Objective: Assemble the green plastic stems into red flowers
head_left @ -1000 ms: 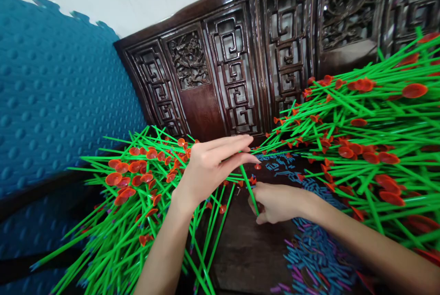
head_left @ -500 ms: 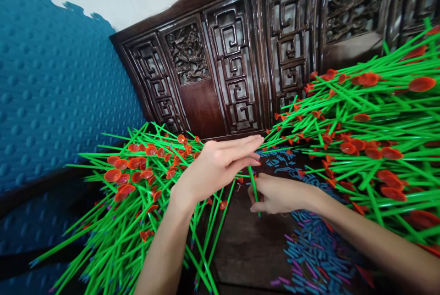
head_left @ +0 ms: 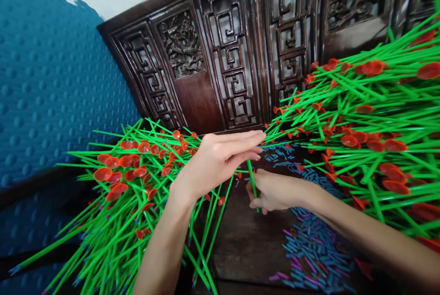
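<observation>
My right hand (head_left: 275,192) is closed around a green stick (head_left: 253,179), held nearly upright with a slight tilt. Above it, my left hand (head_left: 223,155) lies flat with its fingers stretched out, and the stick's upper end meets or passes behind its palm side. What is at that upper end is hidden by the fingers. To the left spreads a heap of green sticks (head_left: 113,235), many with orange-red cups (head_left: 103,174) on one end and some with blue tips. A second heap of green sticks (head_left: 378,123) with the same cups rises on the right.
Small blue and purple tube pieces (head_left: 312,253) are scattered over the dark wooden surface (head_left: 240,253), with more blue pieces (head_left: 278,153) farther back. A carved dark wooden panel (head_left: 199,102) stands behind. Blue bumpy foam matting (head_left: 62,79) covers the left side.
The view has shifted slightly, moving the heaps and panel a little in frame. Both hands keep nearly the same pose around the stick.
</observation>
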Demonstrator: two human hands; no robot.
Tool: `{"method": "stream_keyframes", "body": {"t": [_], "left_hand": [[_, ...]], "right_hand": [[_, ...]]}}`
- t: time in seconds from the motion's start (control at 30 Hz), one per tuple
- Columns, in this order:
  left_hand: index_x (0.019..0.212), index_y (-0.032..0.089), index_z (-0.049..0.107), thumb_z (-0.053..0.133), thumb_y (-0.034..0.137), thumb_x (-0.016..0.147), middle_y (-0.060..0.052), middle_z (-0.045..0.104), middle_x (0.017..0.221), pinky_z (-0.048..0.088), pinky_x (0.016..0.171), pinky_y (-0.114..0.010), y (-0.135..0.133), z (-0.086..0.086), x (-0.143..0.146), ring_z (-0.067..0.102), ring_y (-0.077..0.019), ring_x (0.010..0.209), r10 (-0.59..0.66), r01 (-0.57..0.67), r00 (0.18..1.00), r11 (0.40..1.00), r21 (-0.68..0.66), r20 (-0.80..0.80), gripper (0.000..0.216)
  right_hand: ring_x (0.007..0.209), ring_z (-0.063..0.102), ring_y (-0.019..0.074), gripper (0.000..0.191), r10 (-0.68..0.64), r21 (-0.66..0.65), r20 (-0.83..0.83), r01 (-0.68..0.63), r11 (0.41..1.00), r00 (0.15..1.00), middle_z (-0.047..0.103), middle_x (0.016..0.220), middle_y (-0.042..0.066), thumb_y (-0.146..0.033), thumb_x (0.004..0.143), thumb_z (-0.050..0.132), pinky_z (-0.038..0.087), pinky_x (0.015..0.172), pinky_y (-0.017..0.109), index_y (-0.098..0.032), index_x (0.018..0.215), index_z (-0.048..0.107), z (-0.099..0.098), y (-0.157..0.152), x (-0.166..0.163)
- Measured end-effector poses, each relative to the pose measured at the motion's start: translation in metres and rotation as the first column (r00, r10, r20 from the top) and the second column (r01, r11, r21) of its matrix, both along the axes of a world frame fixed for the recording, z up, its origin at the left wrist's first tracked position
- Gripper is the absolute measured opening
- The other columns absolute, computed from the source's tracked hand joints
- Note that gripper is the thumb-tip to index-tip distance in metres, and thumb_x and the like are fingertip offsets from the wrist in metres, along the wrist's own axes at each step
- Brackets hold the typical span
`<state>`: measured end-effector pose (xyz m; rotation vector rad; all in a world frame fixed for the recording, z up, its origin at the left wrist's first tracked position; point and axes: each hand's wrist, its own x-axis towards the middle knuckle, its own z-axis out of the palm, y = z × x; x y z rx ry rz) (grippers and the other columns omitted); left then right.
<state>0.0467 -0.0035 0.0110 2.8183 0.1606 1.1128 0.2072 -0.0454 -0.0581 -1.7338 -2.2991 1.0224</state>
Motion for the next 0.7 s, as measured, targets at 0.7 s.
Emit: {"method": "stream_keyframes", "body": {"t": [0.7], "left_hand": [[0.126, 0.019, 0.064, 0.064, 0.01, 0.09, -0.004, 0.07, 0.126, 0.058, 0.103, -0.033, -0.001, 0.007, -0.006, 0.071, -0.0172, 0.109, 0.058, -0.056, 0.997, 0.998, 0.033, -0.053, 0.037]], "right_hand": [[0.07, 0.066, 0.021, 0.024, 0.044, 0.052, 0.105, -0.05, 0.997, 0.993, 0.069, 0.079, 0.006, -0.037, 0.081, 0.071, 0.046, 0.057, 0.027, -0.014, 0.087, 0.07, 0.001, -0.003, 0.011]]}}
